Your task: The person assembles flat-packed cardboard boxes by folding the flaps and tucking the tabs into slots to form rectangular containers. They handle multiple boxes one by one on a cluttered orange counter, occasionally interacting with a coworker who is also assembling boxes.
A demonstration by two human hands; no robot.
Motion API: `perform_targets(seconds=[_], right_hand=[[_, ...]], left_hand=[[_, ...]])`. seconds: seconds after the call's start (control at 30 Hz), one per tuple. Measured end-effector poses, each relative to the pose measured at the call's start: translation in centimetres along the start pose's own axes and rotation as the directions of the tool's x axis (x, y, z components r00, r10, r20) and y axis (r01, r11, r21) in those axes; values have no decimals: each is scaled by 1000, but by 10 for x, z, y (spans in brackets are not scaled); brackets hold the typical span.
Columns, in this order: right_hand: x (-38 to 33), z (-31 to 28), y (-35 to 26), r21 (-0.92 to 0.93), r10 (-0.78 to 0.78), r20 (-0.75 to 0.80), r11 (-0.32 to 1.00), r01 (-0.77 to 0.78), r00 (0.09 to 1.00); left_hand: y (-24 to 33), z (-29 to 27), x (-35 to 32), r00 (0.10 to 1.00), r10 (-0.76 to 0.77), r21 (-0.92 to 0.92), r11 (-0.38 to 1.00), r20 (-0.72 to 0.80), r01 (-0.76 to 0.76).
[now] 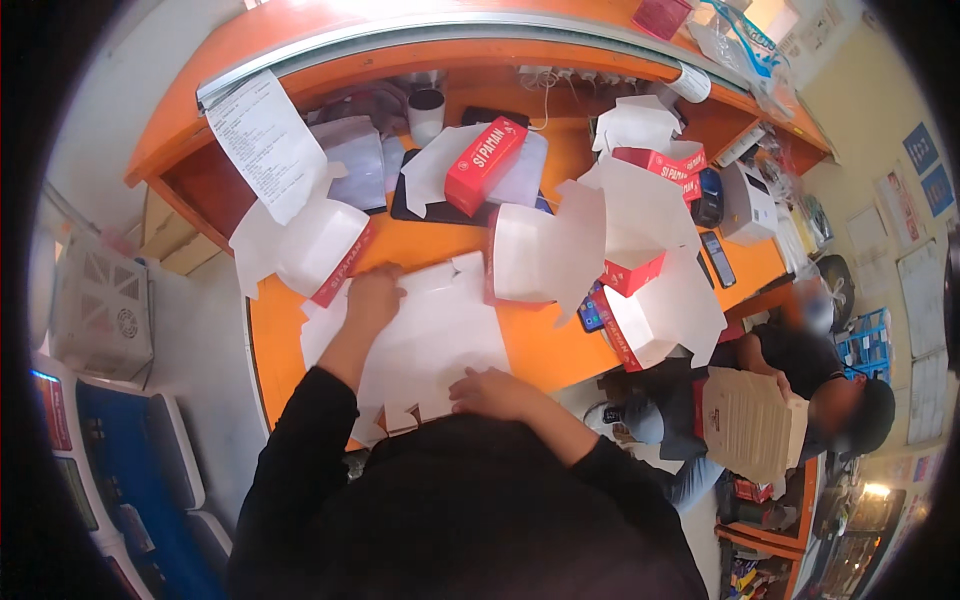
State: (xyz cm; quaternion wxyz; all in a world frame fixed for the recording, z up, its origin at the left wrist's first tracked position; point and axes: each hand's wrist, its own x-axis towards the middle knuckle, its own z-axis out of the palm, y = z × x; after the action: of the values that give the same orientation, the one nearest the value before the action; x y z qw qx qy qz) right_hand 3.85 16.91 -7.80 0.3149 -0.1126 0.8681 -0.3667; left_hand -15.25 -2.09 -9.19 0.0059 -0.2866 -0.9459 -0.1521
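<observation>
A flat white cardboard box blank (440, 330) lies on the orange desk in front of me, with cut flaps along its near edge. My left hand (374, 300) is at the blank's far left part, its fingers bent and closed on the cardboard. Near the right front edge, my right hand (492, 393) rests on the blank with its fingers stretched out. Left of the blank sits a folded red-and-white box (310, 250) with its lid up. Just beyond it on the right is another opened box (525, 255).
More opened boxes (645, 325) crowd the desk's right side. A closed red box (487, 165) lies at the back beside a white cup (426, 115). A long paper slip (265, 145) hangs at the left. On the right, a seated person holds a brown cardboard box (752, 425).
</observation>
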Motion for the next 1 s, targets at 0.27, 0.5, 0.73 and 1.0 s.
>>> perform_targets(seconds=[0.27, 0.5, 0.73, 1.0], right_hand=[[-14, 16, 26, 159, -33, -82, 986, 46, 996], [-15, 10, 20, 177, -30, -33, 984, 35, 999], [-11, -1, 17, 70, -144, -60, 987, 148, 988], [0, -7, 5, 30, -9, -2, 999, 9, 1000]], left_hand=[[43, -14, -79, 852, 217, 20, 971, -477, -237], [34, -4, -89, 813, 192, -5, 972, -549, -233], [14, 15, -65, 888, 165, 28, 985, -430, -170], [56, -16, -83, 979, 174, -354, 914, -106, -201]])
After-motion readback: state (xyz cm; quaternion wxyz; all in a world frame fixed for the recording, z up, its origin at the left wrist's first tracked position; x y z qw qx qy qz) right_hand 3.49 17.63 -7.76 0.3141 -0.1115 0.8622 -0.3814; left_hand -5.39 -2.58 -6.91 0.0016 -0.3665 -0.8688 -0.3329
